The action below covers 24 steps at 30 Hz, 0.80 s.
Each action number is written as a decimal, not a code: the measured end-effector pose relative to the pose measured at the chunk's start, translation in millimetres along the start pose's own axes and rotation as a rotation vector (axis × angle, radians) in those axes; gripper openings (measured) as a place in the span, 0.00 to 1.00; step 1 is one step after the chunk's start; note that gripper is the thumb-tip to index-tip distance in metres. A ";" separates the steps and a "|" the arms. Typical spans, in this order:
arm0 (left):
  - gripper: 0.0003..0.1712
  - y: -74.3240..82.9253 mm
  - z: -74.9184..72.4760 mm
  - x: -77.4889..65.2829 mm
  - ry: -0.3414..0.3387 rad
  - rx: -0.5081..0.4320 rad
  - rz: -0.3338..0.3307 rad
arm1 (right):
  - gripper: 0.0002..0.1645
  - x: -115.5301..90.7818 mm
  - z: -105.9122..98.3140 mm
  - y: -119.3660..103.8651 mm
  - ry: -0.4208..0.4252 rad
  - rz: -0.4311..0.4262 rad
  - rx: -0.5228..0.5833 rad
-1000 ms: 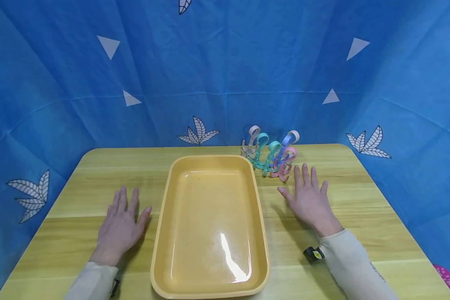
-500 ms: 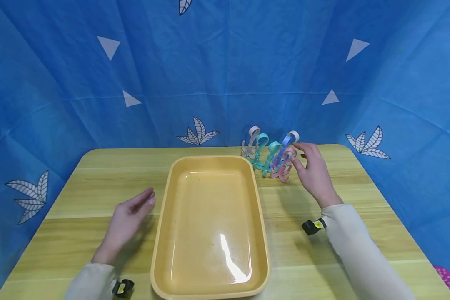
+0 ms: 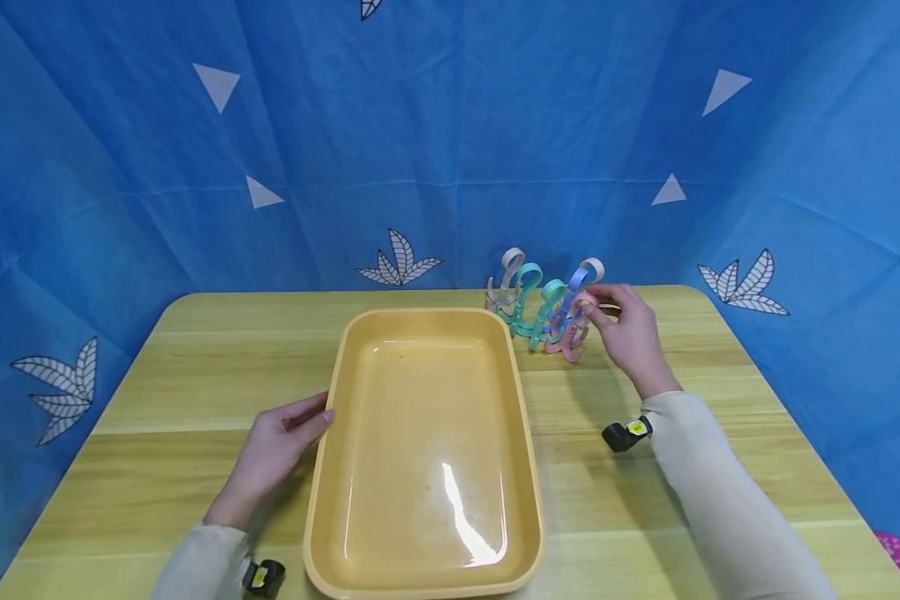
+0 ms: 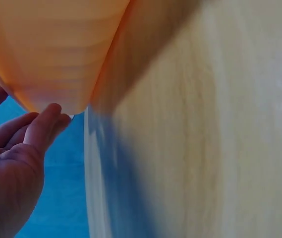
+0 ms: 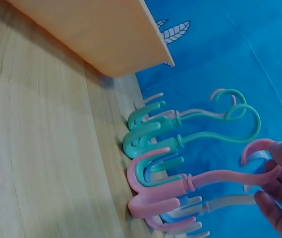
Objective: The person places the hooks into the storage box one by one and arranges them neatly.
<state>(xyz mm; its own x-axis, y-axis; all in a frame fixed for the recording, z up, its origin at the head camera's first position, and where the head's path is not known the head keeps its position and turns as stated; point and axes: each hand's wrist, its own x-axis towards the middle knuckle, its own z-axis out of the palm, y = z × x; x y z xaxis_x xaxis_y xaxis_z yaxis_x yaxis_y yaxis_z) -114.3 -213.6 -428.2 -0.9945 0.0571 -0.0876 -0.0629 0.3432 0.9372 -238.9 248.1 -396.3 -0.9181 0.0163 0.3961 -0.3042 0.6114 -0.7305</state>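
A pink multi-pronged hanging hook stands on its prongs with the curved end up. My right hand pinches that curved end between thumb and fingers. Crowded against the pink hook are two green hooks, the nearer green hook beside its prongs, plus a blue hook and a pale hook. At the left side of a yellow rectangular tray, my left hand grips the rim, thumb on top and fingers against the outer wall. Nothing lies in the tray.
Everything stands on a light wooden table. A blue patterned cloth hangs behind it and at both sides. The hooks are near the table's back edge, close to the tray's back right corner.
Both hands have lifted from lying flat on the table. The left moved right to the tray's rim; the right moved up and back and took hold of the pink hook's curved end.
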 end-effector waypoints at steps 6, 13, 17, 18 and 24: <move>0.31 0.4 -0.6 -0.2 -0.004 0.020 -0.023 | 0.16 1.5 -4.0 2.1 -0.027 0.058 -0.010; 0.29 1.7 0.1 -0.5 -0.031 -0.102 -0.062 | 0.17 2.3 -8.7 0.2 -0.044 0.057 -0.031; 0.29 1.7 -1.5 0.9 -0.043 -0.107 -0.065 | 0.16 4.4 -13.4 -3.7 -0.036 0.031 -0.029; 0.29 1.8 -2.0 1.4 -0.047 -0.106 -0.066 | 0.16 5.0 -14.7 -4.9 -0.031 0.024 -0.031; 0.29 2.8 -4.1 3.1 -0.061 -0.112 -0.072 | 0.15 6.9 -24.6 -13.8 -0.004 0.015 -0.038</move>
<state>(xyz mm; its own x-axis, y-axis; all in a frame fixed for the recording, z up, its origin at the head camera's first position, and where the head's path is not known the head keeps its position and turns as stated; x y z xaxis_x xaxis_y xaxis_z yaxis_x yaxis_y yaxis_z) -117.9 -216.3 -424.4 -0.9804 0.0943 -0.1727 -0.1458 0.2415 0.9594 -234.8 259.2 -369.8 -0.9234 0.0225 0.3831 -0.2809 0.6405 -0.7147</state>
